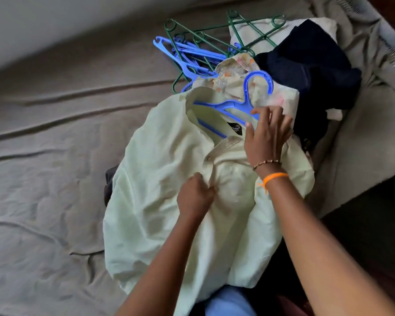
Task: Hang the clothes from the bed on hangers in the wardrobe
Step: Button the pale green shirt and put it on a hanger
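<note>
The pale green shirt (169,179) lies spread on the bed (55,156), with a blue hanger (235,103) pushed partly into its collar. The left hand (195,197) pinches the shirt front near the buttons. The right hand (266,135) has straight fingers pressing by the collar and hanger. The shirt looks soft, light and floppy, so it will likely sag; the stiff hanger hook seems the best place to lift it. I count one pale shirt, one flowery cloth (235,74) and one dark bundle (306,71). Spare hangers (192,53), blue and green, lie in a tangle; I cannot count them surely.
</note>
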`<action>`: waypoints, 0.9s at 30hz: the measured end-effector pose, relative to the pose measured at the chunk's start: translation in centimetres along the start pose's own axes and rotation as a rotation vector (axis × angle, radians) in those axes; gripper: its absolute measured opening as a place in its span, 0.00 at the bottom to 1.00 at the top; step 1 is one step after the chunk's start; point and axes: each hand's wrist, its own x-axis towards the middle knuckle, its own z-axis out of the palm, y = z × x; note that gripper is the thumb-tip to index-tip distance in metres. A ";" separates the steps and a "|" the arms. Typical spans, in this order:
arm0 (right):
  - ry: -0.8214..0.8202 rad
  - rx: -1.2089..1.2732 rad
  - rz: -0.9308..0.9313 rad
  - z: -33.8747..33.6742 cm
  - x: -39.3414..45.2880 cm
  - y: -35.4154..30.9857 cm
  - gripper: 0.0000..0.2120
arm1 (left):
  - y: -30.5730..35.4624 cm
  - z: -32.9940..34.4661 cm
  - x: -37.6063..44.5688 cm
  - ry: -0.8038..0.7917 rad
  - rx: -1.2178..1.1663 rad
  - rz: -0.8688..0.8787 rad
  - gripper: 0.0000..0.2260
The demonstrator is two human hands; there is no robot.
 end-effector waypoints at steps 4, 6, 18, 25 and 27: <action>0.128 0.098 0.091 0.2 -5.7 -1.2 0.08 | -0.2 0.7 -1.7 0.108 0.243 0.240 0.06; 0.100 0.251 0.145 0.5 -8.2 -1.9 0.04 | -1.5 1.8 -3.5 0.034 0.313 0.359 0.09; -0.475 0.269 0.737 4.5 -11.2 -2.0 0.44 | -2.8 -4.1 -2.1 -0.422 0.344 0.079 0.14; 0.039 0.383 0.693 0.0 -2.6 0.2 0.22 | 1.3 -4.5 1.8 0.114 -0.076 0.285 0.11; -0.004 0.373 0.672 -0.6 -0.9 1.3 0.23 | 2.4 -3.7 2.6 0.110 -0.095 0.298 0.13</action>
